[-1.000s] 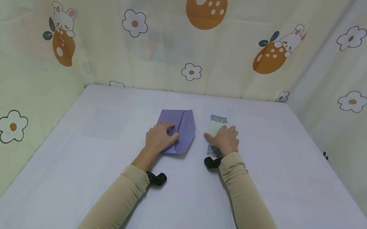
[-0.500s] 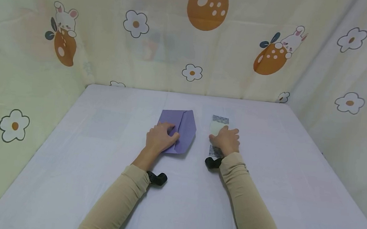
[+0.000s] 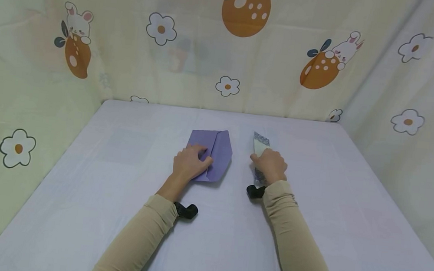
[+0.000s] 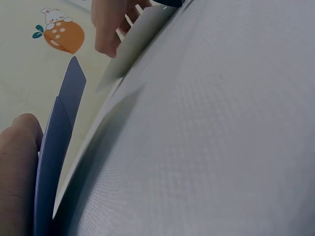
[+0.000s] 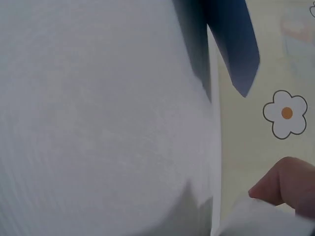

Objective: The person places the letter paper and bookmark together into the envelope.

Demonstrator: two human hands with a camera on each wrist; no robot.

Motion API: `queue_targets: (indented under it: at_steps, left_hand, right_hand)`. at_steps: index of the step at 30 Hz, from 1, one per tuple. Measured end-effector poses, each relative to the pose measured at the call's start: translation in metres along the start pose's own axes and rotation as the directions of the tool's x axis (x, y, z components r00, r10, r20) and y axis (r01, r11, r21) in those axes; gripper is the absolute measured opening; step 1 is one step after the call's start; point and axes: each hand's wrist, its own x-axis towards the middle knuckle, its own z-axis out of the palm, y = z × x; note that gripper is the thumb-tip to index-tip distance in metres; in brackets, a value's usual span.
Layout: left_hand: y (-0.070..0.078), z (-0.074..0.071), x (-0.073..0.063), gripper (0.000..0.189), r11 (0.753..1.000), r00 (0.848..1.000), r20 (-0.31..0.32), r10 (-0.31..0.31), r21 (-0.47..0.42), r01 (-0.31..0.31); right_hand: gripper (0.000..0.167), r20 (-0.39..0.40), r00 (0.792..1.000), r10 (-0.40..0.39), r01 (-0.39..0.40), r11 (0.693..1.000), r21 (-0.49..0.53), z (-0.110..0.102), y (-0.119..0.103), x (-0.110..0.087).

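Observation:
A purple paper envelope (image 3: 220, 157) with its flap folded out to the right lies on the white table. My left hand (image 3: 188, 162) rests on its left part, thumb and fingers spread over the paper. To the right, my right hand (image 3: 271, 164) pinches a narrow card (image 3: 261, 140), pale in the middle with grey speckled ends. That card is tilted, its left edge raised off the table; the palm hides part of it. In the left wrist view the card (image 4: 140, 39) slants up from the cloth under the right fingers. The envelope (image 5: 234, 44) shows at the top of the right wrist view.
A white cloth covers the table (image 3: 207, 239). Behind it and at both sides hangs a cream curtain (image 3: 184, 62) printed with rabbits, fruit and flowers. Small black devices (image 3: 186, 211) sit at both wrists, below beige sleeves (image 3: 136, 237).
My right thumb has drawn in to the card, and the hand has moved slightly right. The card has gone from flat to tilted. The left hand and envelope stay put.

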Motion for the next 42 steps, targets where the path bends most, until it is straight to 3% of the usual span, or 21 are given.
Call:
queue_targets:
  at_steps: [10, 19, 24, 30, 37, 40, 42]
  left_hand:
    - [0.0, 0.0, -0.001, 0.053, 1.0, 1.0, -0.004, 0.006, 0.0, -0.006]
    - [0.001, 0.003, -0.001, 0.054, 1.0, 1.0, 0.0, -0.004, -0.004, 0.004]
    - [0.0, 0.005, 0.0, 0.054, 1.0, 1.0, -0.004, -0.009, 0.005, 0.009]
    - [0.0, 0.006, 0.001, 0.052, 1.0, 1.0, -0.004, -0.008, 0.022, 0.008]
    - [0.001, 0.005, 0.001, 0.052, 0.999, 1.0, 0.004, -0.009, 0.032, 0.009]
    - [0.0, 0.006, 0.001, 0.052, 0.999, 1.0, 0.001, -0.006, 0.036, 0.006]
    - [0.0, 0.006, 0.001, 0.052, 0.999, 1.0, 0.001, -0.005, 0.034, 0.005]
  right_hand:
    - [0.058, -0.055, 0.998, -0.026, 0.032, 0.992, 0.121, -0.013, 0.013, -0.002]
    - [0.059, -0.047, 0.999, -0.024, 0.031, 0.987, 0.156, -0.021, 0.016, 0.0]
    - [0.039, -0.085, 0.996, -0.024, 0.04, 0.981, 0.19, -0.027, 0.019, 0.0]
    - [0.03, -0.09, 0.996, 0.005, 0.012, 0.982, 0.188, -0.031, 0.032, 0.005]
    - [0.051, -0.04, 0.998, 0.045, -0.036, 0.98, 0.197, -0.035, 0.053, 0.01]
    - [0.053, -0.037, 0.997, 0.062, -0.054, 0.979, 0.196, -0.038, 0.059, 0.01]
    - [0.045, -0.044, 0.997, 0.065, -0.055, 0.979, 0.199, -0.039, 0.062, 0.01]
